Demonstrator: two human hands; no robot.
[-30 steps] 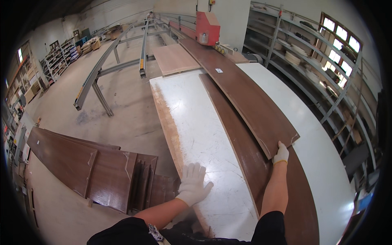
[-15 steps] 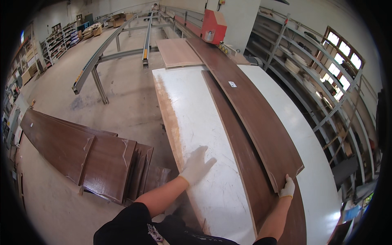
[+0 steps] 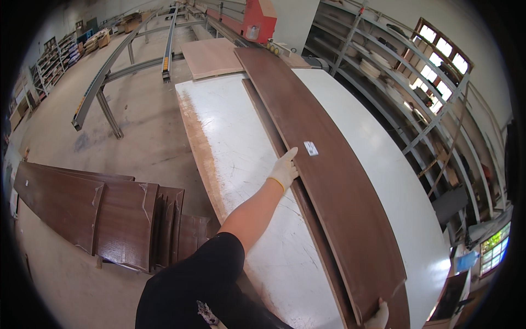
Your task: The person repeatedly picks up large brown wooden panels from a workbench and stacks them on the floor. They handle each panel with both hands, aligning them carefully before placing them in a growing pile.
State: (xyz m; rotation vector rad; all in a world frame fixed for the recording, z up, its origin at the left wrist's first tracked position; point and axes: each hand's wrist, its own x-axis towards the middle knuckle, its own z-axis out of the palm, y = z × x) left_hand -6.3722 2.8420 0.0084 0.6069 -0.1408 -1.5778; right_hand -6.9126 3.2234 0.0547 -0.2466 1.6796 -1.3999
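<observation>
A long dark-brown board (image 3: 334, 181) with a small white label (image 3: 310, 148) lies on top of a second brown board (image 3: 310, 211), whose left edge sticks out from under it. My left hand (image 3: 285, 169), in a white glove, is closed on the upper board's left edge beside the label. At the near end my right hand (image 3: 378, 317), gloved too, grips the same board; its thumb shows on top, and the other fingers are hidden. Both boards rest on a white worktable (image 3: 222, 123) with a worn left edge.
More brown boards (image 3: 123, 219) are stacked low at the left. A pale board (image 3: 212, 57) lies at the table's far end, near a red machine head (image 3: 257, 22). Metal rails (image 3: 104, 82) run across the far left. Shelving (image 3: 383, 82) stands along the right.
The upper board has slid toward me, my right hand moving nearer with it. My left hand has gone from above the white tabletop forward to the board's left edge. The view has shifted too.
</observation>
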